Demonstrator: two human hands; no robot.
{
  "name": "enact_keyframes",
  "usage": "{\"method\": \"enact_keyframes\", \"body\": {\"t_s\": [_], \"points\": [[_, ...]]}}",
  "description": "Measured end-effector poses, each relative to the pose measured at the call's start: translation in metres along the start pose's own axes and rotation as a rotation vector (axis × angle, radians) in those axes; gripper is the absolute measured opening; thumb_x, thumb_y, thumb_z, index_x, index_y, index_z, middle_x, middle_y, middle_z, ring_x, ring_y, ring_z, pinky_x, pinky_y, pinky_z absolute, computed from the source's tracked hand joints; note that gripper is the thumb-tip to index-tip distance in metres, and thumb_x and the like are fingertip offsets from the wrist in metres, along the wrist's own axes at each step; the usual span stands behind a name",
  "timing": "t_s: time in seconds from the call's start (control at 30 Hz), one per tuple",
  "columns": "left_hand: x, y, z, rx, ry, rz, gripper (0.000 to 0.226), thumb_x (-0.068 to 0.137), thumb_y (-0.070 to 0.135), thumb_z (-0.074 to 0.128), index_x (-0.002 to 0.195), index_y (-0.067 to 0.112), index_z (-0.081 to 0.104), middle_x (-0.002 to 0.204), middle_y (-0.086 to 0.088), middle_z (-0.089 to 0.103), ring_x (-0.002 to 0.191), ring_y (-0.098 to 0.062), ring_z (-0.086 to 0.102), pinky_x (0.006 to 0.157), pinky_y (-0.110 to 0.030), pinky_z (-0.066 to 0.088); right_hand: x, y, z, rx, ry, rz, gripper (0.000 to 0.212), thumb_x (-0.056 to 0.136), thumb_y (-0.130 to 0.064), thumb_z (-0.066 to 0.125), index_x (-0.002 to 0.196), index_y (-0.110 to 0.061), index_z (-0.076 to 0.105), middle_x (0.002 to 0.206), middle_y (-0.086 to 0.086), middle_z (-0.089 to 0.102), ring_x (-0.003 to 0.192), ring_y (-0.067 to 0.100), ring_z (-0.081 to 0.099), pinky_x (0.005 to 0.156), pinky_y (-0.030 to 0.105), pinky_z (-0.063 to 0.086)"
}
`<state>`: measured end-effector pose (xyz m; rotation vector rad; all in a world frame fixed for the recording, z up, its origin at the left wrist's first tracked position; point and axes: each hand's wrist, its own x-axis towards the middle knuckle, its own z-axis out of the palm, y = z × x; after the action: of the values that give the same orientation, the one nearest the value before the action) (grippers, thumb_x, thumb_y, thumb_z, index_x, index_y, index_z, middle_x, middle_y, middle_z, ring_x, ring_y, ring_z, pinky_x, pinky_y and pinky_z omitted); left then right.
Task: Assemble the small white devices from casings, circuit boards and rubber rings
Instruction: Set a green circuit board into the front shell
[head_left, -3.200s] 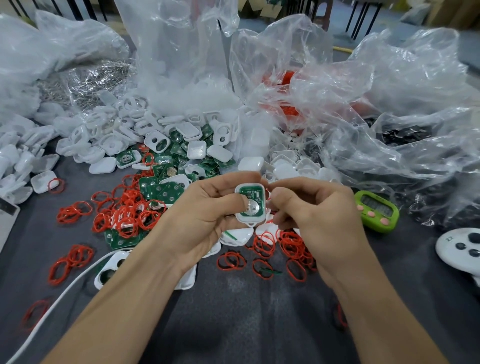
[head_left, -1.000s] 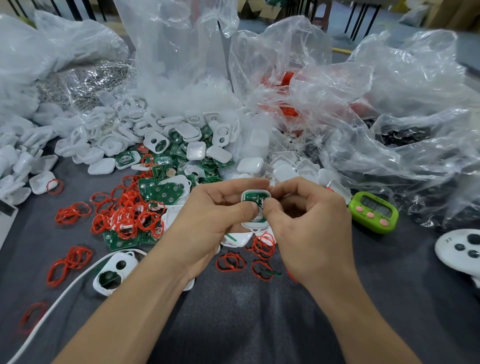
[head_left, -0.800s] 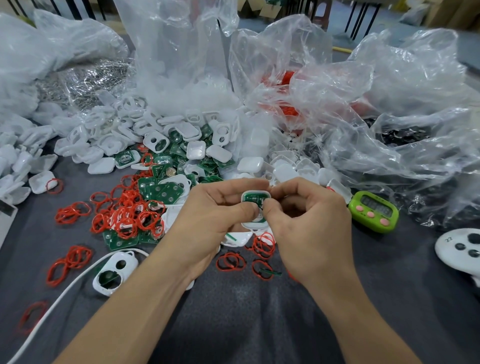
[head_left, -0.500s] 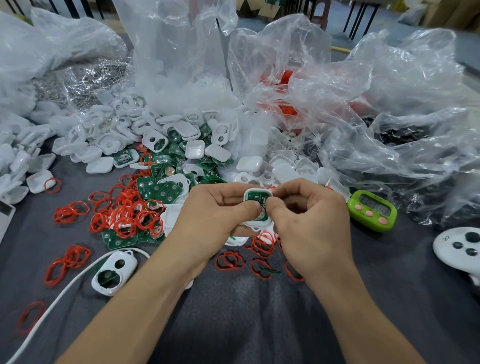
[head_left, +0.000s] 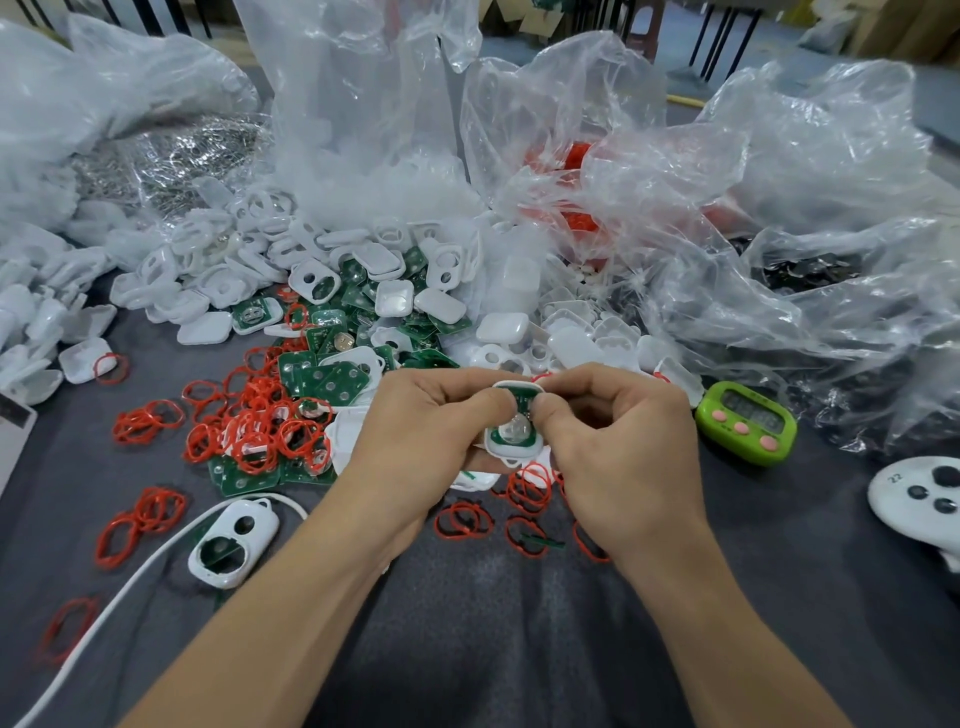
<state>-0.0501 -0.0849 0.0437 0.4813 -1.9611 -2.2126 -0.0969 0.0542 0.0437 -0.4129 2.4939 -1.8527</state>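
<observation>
A: Where is the device?

B: Above the desk (head_left: 493, 649), held between both hands; the left hand (head_left: 421, 441) curls round the white casing (head_left: 511, 449) from the left, thumb on its upper face; the right hand (head_left: 618, 452) pinches its right edge with curled fingers (head_left: 545, 413).

A: What sits inside it?

B: A green circuit board (head_left: 521, 400), with a round silvery disc in the lower half; I cannot tell whether a ring is fitted.

A: And around it?

B: Loose red rubber rings (head_left: 254, 421) and green boards lie scattered left of the hands; a heap of white casings (head_left: 332, 270) lies beyond them; 1 casing with 2 holes (head_left: 234, 540) lies beside a white cable (head_left: 104, 613) near the left forearm; a green timer (head_left: 745, 423) lies right of the right hand, in front of clear plastic bags (head_left: 779, 208).
</observation>
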Motion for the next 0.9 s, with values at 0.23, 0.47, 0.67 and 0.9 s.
{"method": "enact_keyframes", "body": {"t_s": [0.23, 0.47, 0.67, 0.9], "points": [[0.002, 0.005, -0.007, -0.098, 0.059, -0.04, 0.026, 0.091, -0.004, 0.065, 0.087, 0.013, 0.084, 0.084, -0.018, 0.078, 0.064, -0.02, 0.074, 0.051, -0.023, 0.057, 0.002, -0.001, -0.002, 0.183, -0.196, 0.066, 0.027, 0.08, -0.005, 0.071, 0.089, -0.029, 0.08, 0.074, -0.002, 0.077, 0.063, 0.009, 0.068, 0.063, 0.024, 0.056], [0.003, 0.007, -0.01, -0.189, 0.0, -0.087, 0.027, 0.092, -0.003, 0.063, 0.086, 0.012, 0.084, 0.089, -0.02, 0.078, 0.066, -0.022, 0.076, 0.051, -0.023, 0.058, 0.003, -0.004, -0.006, 0.258, -0.218, 0.026, 0.025, 0.078, -0.01, 0.072, 0.092, -0.028, 0.082, 0.076, 0.0, 0.078, 0.064, 0.009, 0.069, 0.063, 0.019, 0.054], [0.002, 0.006, -0.011, -0.128, 0.02, -0.043, 0.028, 0.091, -0.003, 0.065, 0.085, 0.015, 0.085, 0.085, -0.017, 0.079, 0.064, -0.02, 0.075, 0.051, -0.022, 0.057, 0.002, -0.004, -0.004, 0.283, -0.22, 0.053, 0.022, 0.075, -0.014, 0.071, 0.088, -0.028, 0.082, 0.072, 0.0, 0.077, 0.059, 0.008, 0.066, 0.06, 0.019, 0.052], [-0.002, 0.002, -0.002, 0.073, 0.103, 0.11, 0.027, 0.088, -0.001, 0.069, 0.088, 0.021, 0.085, 0.079, -0.006, 0.08, 0.064, -0.015, 0.068, 0.053, -0.027, 0.054, 0.004, 0.003, -0.001, 0.234, -0.184, 0.087, 0.011, 0.078, -0.019, 0.072, 0.083, -0.026, 0.079, 0.061, -0.002, 0.069, 0.052, 0.01, 0.058, 0.054, 0.025, 0.049]]}}
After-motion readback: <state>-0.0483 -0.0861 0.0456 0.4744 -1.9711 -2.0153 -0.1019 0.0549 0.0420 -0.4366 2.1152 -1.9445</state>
